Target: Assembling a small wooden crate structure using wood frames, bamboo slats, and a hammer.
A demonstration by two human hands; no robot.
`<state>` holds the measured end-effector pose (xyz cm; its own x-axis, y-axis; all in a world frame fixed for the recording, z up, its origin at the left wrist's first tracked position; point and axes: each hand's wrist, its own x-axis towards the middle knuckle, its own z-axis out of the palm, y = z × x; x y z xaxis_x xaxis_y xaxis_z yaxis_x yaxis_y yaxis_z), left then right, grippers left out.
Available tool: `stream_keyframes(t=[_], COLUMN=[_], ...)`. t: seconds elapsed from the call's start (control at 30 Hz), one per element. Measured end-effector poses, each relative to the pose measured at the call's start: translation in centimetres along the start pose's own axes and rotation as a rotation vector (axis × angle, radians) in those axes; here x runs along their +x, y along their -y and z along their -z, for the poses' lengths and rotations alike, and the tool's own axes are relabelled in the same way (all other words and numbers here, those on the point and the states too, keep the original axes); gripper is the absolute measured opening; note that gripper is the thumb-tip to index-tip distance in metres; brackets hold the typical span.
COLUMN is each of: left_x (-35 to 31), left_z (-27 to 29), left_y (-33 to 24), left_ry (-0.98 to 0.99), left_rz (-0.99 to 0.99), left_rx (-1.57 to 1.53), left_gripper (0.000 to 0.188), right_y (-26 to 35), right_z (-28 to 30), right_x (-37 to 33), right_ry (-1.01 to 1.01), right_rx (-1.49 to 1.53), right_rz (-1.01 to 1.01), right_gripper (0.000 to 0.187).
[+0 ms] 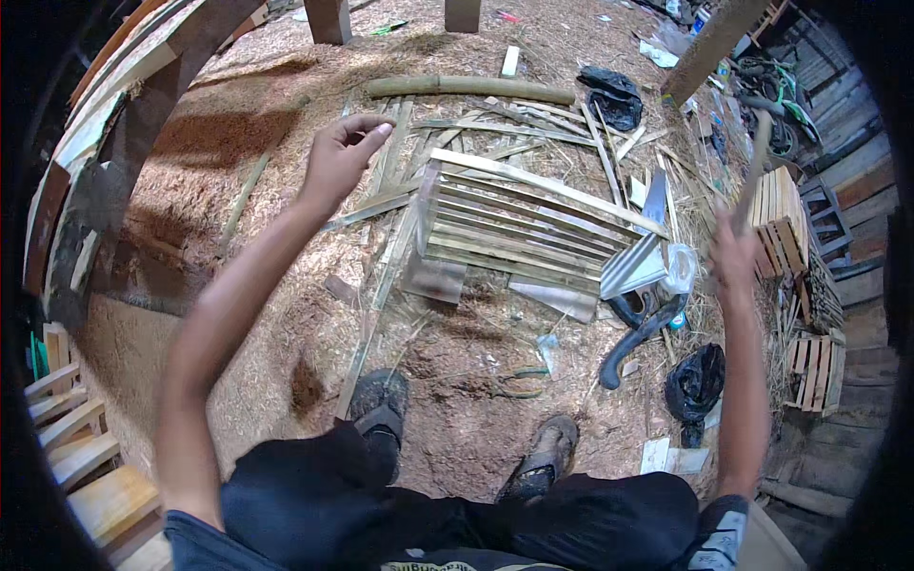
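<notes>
A slatted wooden crate (533,221) lies on the shavings-covered ground in front of my feet. My left hand (345,157) hovers above and beyond its left end, thumb and forefinger drawn together; anything pinched there is too small to make out. On the right, my right hand (735,255) grips a hammer (752,162), raised with its head up and blurred by motion. Beside the crate's right end sits a clear plastic bag (680,269). A curved dark handle (636,347) lies near it, and a blue-grey blade (654,202) shows behind the crate.
Pliers (520,383) lie near my feet. Beyond the crate are loose slats (514,128), a bamboo pole (471,87) and a black plastic bag (614,97); another black bag (697,381) lies right. Finished-looking crates (783,224) stand at right, wooden slats (81,443) at left.
</notes>
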<state>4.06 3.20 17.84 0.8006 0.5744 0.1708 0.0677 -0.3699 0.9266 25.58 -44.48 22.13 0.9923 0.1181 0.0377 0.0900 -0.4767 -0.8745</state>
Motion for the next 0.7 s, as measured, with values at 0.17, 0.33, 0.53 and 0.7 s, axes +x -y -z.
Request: stream_keyframes(t=[0.17, 0.33, 0.53, 0.7], left_x=[0.6, 0.0, 0.8, -0.5], left_z=[-4.4, -6.1, -8.1, -10.2], left_y=[4.7, 5.2, 6.2, 6.5], left_ry=[-0.24, -0.183, -0.087, -0.157], left_rz=[0.029, -0.1, 0.131, 0.324], left_rx=[-0.41, -0.494, -0.651, -0.849], left_gripper=[0.02, 0.023, 0.021, 0.018], right_y=[7.7, 10.1, 9.0, 7.7], right_z=[-14.6, -24.8, -29.4, -31.8], right_x=[-4.0, -7.6, -8.7, -9.5], right_ry=[0.282, 0.388, 0.236, 0.039], right_rx=[0.004, 0.005, -0.214, -0.101], right_rz=[0.064, 0.172, 0.161, 0.233], right_gripper=[0.034, 0.027, 0.033, 0.033])
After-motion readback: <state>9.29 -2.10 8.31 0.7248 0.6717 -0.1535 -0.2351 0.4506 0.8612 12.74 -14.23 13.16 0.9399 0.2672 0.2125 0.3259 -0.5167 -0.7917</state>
